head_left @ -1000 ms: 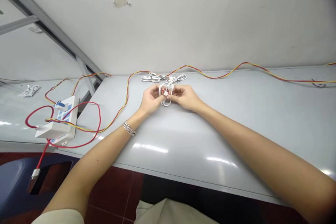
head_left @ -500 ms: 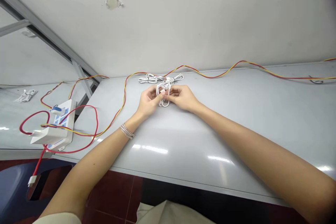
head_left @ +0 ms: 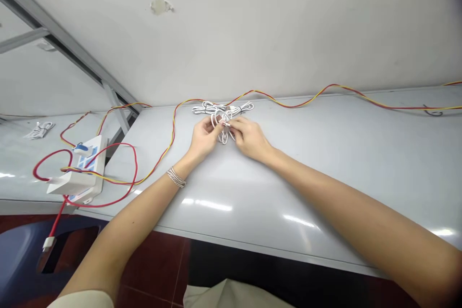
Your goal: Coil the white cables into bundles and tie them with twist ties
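My left hand [head_left: 205,137] and my right hand [head_left: 250,139] meet over a looped white cable [head_left: 224,135] on the grey table [head_left: 288,192]. Both pinch the cable near a small white connector [head_left: 226,124], and my fingers hide part of it. Just behind my hands lie further coiled white cables [head_left: 216,108], close to my fingertips and possibly touching the loop. A silver chain bracelet [head_left: 176,177] circles my left wrist.
A twisted red and yellow wire [head_left: 299,96] runs along the table's back edge. At left, a white box with blue markings [head_left: 84,171] sits amid red cable, beside a small white coil [head_left: 39,130]. A blue seat [head_left: 21,255] stands below the table edge.
My hands have drawn closer together, and my right fingers now reach over the connector. The white loop has twisted and shifted towards the bundles behind it.
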The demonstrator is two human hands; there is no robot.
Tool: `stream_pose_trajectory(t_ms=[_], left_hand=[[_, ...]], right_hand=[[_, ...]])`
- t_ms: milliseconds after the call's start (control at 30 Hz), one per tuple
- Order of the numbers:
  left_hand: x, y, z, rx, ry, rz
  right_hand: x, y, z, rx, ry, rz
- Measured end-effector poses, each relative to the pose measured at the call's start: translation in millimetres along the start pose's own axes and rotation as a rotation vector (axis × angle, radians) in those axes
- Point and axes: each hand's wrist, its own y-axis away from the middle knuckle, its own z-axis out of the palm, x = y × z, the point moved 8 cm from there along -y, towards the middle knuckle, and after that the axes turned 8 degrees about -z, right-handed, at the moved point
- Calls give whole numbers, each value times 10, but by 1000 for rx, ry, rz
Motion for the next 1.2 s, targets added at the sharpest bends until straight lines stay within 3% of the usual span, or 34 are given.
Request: stream_pose_trajectory(t_ms=[200, 667, 933, 1200], left_hand=[[-8, 0, 6, -7, 26, -10], [77, 32, 30, -23, 82, 34], [94, 72, 115, -166, -8, 23], [91, 87, 140, -187, -62, 18]], right_hand=[[142, 11, -55, 54, 64, 100], [137, -6, -29, 9, 35, 103], [140, 1, 3, -45, -67, 129], [183, 8, 16, -65, -63, 143]])
